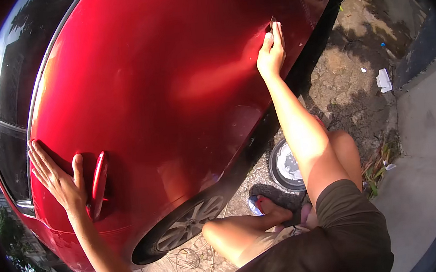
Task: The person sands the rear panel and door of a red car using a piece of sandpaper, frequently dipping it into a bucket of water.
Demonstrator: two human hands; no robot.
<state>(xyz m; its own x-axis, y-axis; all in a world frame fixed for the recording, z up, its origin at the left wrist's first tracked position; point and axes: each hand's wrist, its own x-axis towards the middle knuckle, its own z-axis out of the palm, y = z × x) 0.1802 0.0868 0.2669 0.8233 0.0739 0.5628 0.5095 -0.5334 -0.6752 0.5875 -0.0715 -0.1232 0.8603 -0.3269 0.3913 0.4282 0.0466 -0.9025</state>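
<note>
My left hand (56,175) lies flat on the red car door (134,81), fingers stretched out and thumb spread, just below the window edge. Close beside its thumb is the red door handle (98,184). Farther right, my right hand (271,52) is at the lower part of the red body panel, its fingers pressed together and pointing away. At those fingertips a thin, dark, pointed edge shows, too small to name. The palm side of that hand is hidden.
By my right knee stands a round dark tub (273,171) with whitish contents. The car's wheel (189,223) is near my left knee, with thin wire or cord (188,258) on the ground. A concrete wall (428,115) borders the right; white scraps (383,80) lie beside it.
</note>
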